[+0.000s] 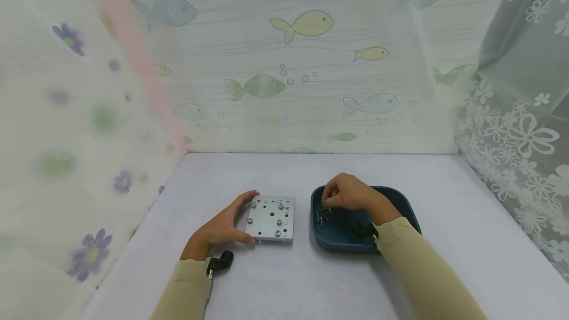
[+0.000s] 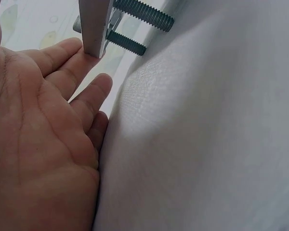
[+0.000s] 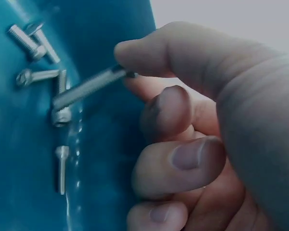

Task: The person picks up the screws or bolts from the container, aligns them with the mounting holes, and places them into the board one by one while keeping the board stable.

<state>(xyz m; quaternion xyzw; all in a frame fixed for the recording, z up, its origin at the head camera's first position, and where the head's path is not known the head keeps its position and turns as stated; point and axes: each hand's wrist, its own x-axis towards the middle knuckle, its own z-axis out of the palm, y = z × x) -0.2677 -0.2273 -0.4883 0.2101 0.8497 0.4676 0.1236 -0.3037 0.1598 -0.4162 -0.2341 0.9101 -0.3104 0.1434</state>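
A square silver metal plate (image 1: 264,228) with holes and several socket-head screws stands slightly above the white table. My left hand (image 1: 222,224) holds it by the left side, thumb at the near corner and index finger at the far one. Threaded screw ends (image 2: 144,15) stick out beneath the plate in the left wrist view. Over the blue tray (image 1: 342,248), my right hand (image 1: 349,192) pinches a screw (image 3: 89,89) between thumb and index finger. Its head end is mostly hidden by the fingertips. More loose screws (image 3: 62,171) lie on the tray floor.
The white-covered table (image 1: 284,280) runs back to a fish-print curtain (image 1: 306,112). A flower-print curtain (image 1: 58,127) hangs at the left, a lace one (image 1: 529,162) at the right. The tray's raised rim surrounds the right hand.
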